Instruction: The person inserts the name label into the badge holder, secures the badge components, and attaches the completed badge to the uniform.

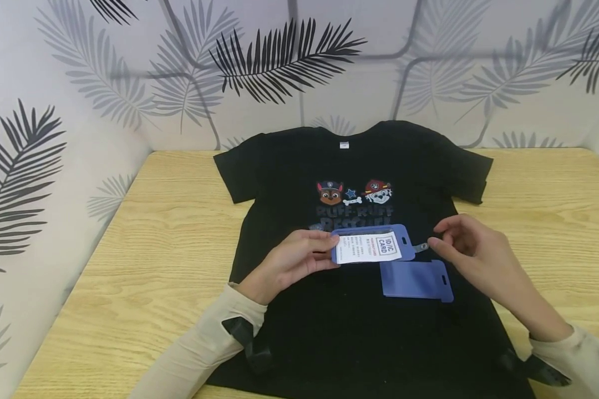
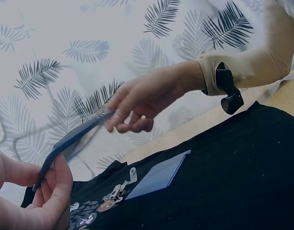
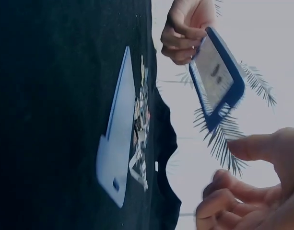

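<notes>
My left hand point(image 1: 299, 256) pinches one end of a blue ID card holder point(image 1: 408, 250) between thumb and fingers, above a black T-shirt point(image 1: 324, 332). A white paper insert point(image 1: 366, 247) printed "ID/IC CARD" shows in it. A small clear strap with a snap point(image 1: 422, 247) sticks out at the slotted end. By that strap is my right hand point(image 1: 479, 252), thumb and fingers apart in the right wrist view; whether the thumb touches the strap is unclear. The flat blue cover point(image 3: 120, 139) with a slot lies on the shirt below the holder.
The T-shirt is spread on a wooden table point(image 1: 130, 238), its collar toward the wall. Two cartoon dog faces point(image 1: 354, 193) and lettering are printed on its chest. Behind the table stands a pale wall covering point(image 1: 289, 105) with leaf patterns.
</notes>
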The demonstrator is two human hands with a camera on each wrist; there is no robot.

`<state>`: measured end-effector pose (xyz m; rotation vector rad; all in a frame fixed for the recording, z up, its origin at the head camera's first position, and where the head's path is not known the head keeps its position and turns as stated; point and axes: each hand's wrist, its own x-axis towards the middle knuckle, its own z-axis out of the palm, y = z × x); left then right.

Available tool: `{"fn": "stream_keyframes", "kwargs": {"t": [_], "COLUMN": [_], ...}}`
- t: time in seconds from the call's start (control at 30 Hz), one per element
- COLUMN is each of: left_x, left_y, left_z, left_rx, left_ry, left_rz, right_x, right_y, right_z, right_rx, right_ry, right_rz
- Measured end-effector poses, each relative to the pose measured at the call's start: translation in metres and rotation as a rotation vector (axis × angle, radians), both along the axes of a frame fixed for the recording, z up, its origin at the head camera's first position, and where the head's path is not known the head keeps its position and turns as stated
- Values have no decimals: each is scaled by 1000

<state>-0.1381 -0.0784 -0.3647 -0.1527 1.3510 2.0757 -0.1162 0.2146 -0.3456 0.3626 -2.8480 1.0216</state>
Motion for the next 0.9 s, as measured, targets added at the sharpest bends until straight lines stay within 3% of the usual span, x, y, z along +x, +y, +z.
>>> {"fn": "stream_keyframes", "kwargs": {"t": [0.27,0.47,0.9], "left_x": [3,8,15], "left_y": [-4,-2,2], "left_z": [-6,-11,-23], "left_rx": [38,53,51], "left_ry": [-56,-91,-32], "left_rz": [-24,-35,-68], "right_x": [0,0,1], "right_y": [10,14,24], "right_z": [-8,-14,-30], "right_rx": [129,144,301], "right_ry": [-179,-166,-229], "right_rz": [66,82,183]}}
